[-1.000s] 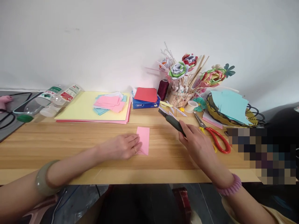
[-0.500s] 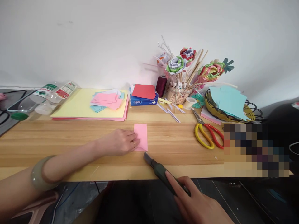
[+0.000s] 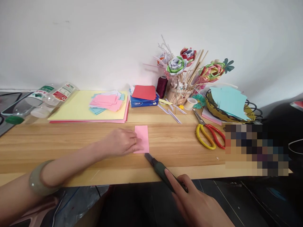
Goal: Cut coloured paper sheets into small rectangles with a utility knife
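A small pink paper (image 3: 143, 135) lies upright-wise on the wooden table (image 3: 170, 157). My left hand (image 3: 124, 142), with a ring and a bracelet on that arm, rests its fingertips on the paper's left side; its fingers are slightly blurred and fairly close together. In my right hand (image 3: 189, 195) is a dark green knife (image 3: 161, 171), its handle wrapped by the fingers. The knife's blade tip is at the paper's lower right corner; whether it touches the paper I cannot tell.
Yellow-topped sheets (image 3: 71, 107) with paper scraps and bottles (image 3: 40, 112) are left. Behind stand a tissue box (image 3: 142, 102) and paper flowers (image 3: 176, 65). Scissors (image 3: 205, 135) and a basket (image 3: 210, 108) lie right, near a pixelated patch. The table's front edge is close.
The whole view has shifted slightly. The paper's lower edge, lifted or folded before under my left fingers, now looks flat. My right hand still holds the knife at the lower right corner.
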Demonstrator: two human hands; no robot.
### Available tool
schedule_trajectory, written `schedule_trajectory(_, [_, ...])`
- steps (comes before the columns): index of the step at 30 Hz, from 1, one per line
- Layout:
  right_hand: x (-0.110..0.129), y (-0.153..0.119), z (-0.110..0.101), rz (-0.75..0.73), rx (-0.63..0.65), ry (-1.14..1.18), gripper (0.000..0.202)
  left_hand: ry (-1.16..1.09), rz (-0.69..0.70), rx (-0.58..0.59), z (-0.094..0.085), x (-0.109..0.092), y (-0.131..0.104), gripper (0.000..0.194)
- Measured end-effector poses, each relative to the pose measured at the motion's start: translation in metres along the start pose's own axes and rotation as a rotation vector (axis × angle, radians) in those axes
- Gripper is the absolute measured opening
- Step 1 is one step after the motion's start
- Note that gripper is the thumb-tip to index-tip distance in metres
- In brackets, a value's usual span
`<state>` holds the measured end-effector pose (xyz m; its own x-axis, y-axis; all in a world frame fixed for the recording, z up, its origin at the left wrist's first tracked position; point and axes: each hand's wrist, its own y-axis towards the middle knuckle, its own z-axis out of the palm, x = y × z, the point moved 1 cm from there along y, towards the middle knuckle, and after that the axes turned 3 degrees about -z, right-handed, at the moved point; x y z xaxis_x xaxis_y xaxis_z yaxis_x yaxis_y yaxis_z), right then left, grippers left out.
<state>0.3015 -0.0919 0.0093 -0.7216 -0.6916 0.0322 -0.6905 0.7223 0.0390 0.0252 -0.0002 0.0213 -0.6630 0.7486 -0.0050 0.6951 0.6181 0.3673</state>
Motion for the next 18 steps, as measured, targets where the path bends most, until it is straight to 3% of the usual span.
schedule_trajectory(4, [0.000,0.001,0.001,-0.009,-0.002,-0.026,0.052,0.056,-0.169,-0.019,0.010,-0.002,0.013,0.050])
schedule_trajectory(8, [0.000,0.004,-0.001,-0.028,-0.037,-0.009,0.050,0.072,-0.309,0.243,0.026,-0.005,0.018,0.054])
schedule_trajectory(11, [0.001,0.006,-0.004,-0.026,-0.066,-0.007,0.050,0.026,-0.343,0.376,0.033,-0.005,0.013,0.058])
schedule_trajectory(18, [-0.002,0.003,-0.004,-0.028,-0.016,0.022,0.051,-0.034,-0.377,0.430,0.034,-0.004,0.009,0.061])
